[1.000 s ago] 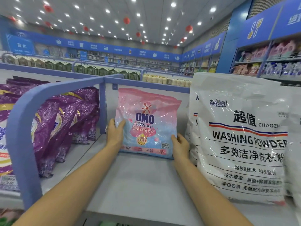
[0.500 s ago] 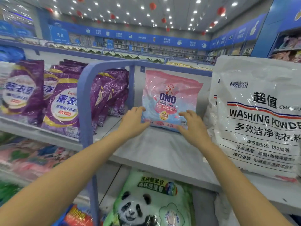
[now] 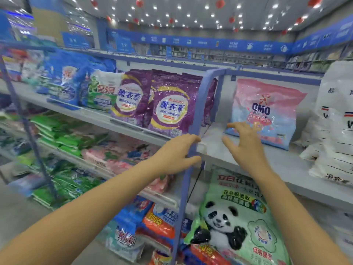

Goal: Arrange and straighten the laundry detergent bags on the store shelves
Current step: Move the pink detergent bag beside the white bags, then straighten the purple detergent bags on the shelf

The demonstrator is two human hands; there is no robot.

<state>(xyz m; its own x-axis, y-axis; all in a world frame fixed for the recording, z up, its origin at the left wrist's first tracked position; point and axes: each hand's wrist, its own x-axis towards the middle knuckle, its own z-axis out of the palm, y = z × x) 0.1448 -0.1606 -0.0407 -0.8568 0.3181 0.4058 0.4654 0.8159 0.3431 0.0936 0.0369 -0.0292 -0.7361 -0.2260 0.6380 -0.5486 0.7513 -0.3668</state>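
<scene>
On shelf [image 3: 277, 165], pink OMO bag [image 3: 267, 113] upright, front outward, both hands [image 3: 175, 153] [image 3: 246, 148] spread open

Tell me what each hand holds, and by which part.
Nothing is held. The right hand hovers open in front of the pink bag; the left hand is open beside the blue post.

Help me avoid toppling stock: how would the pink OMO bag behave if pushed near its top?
The pink OMO bag stands upright on its narrow bottom edge, so it would probably tip rather than slide. Its wrinkled film suggests softness, so it would likely buckle under fingers. The glossy plastic may feel slippery.
</scene>
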